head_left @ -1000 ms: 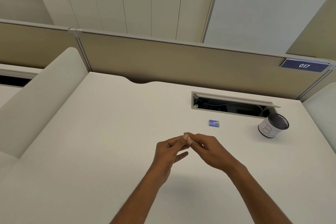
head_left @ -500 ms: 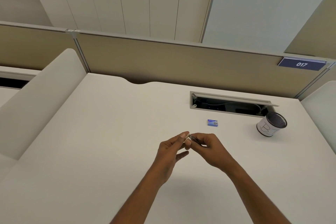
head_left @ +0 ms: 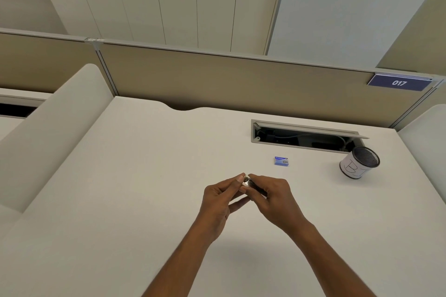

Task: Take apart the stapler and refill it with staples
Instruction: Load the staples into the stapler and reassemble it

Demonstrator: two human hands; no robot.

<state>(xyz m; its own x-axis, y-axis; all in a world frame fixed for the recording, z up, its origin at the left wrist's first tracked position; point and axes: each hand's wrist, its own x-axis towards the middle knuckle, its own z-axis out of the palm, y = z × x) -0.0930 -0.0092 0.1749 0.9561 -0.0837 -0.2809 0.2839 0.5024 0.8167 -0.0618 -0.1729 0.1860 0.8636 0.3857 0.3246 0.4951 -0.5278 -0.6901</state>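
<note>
A small stapler (head_left: 248,183), dark with a silver metal end, is held above the middle of the white desk (head_left: 135,176). My right hand (head_left: 272,198) grips its body, which is mostly hidden under the fingers. My left hand (head_left: 223,196) pinches the silver end between thumb and fingertips. A small blue box of staples (head_left: 281,161) lies flat on the desk beyond my hands, apart from them.
A mesh pen cup (head_left: 359,163) wrapped in white paper stands at the right rear. An open cable tray (head_left: 304,138) is set in the desk behind the staple box. A beige partition (head_left: 217,79) closes the back edge; curved white dividers flank both sides.
My hands have drawn slightly apart, and the stapler's silver end, hidden a second ago, now shows between my fingertips.
</note>
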